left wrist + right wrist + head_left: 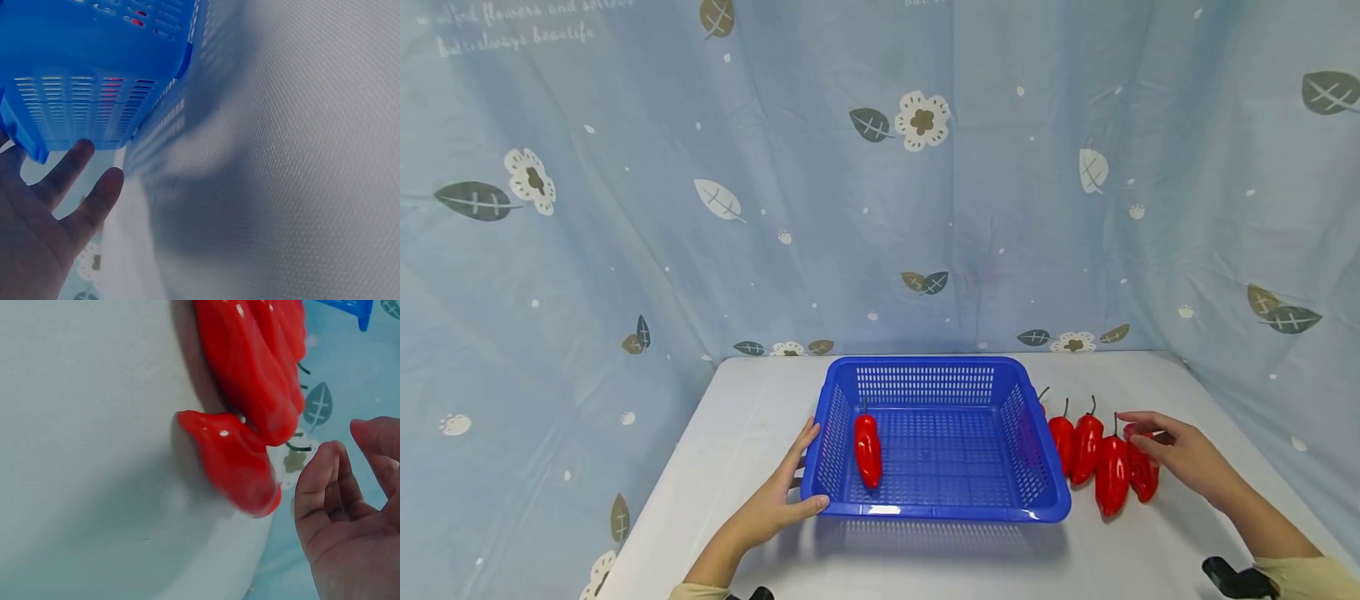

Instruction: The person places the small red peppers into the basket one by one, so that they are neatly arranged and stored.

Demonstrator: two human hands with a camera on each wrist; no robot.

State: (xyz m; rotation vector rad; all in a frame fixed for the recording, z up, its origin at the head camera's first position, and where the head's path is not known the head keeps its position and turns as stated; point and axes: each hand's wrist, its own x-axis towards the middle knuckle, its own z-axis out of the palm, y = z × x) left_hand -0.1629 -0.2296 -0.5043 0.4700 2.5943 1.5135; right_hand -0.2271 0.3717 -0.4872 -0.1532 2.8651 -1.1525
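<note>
A blue plastic basket [936,510] with slotted walls sits on the white table, one red pepper [868,452] lying inside its left part. My left hand [778,492] touches the basket's left front corner, thumb at the front rim and fingers spread along the left side. In the left wrist view, fairly straight fingers [100,200] show below the slotted wall. To the basket's right, my right hand [1183,454] is over the rightmost red pepper [1142,475]. In the right wrist view a gap separates its bent fingertips and thumb from that pepper [234,462].
Several more red peppers [1111,475] with dark stems lie in a row between the basket and my right hand. The white table [760,383] ends at the back against a blue patterned curtain [820,167], which also hangs at both sides.
</note>
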